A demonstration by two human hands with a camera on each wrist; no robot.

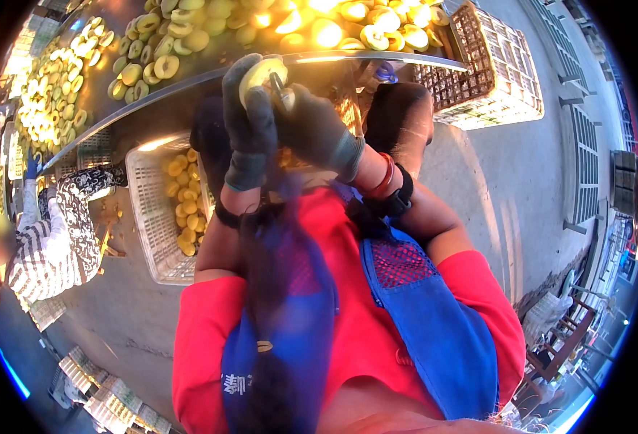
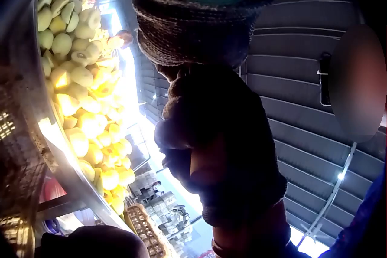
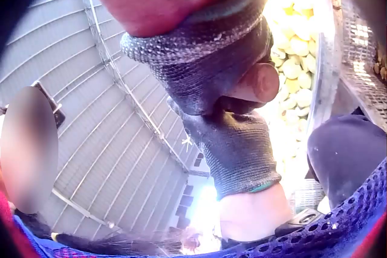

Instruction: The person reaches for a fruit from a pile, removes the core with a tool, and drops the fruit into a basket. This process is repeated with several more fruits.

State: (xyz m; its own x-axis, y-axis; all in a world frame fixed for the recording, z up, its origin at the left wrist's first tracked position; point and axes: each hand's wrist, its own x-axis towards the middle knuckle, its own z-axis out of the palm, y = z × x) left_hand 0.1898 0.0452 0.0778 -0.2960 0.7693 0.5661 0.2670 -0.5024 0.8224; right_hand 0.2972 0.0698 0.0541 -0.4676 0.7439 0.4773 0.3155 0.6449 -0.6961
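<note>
I find the left hand (image 1: 249, 124) pinching fruit (image 1: 258, 74), presumably bracing it against the tool (image 1: 278, 84) the right hand's (image 1: 317, 134) fingers grip.

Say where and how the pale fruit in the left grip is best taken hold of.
Probably around its rounded outer edge, coming from the person's left, as the left grip does. The pale fruit curves outward there, while the metal tool from the right grip lies across its right side, which is best left free.
</note>
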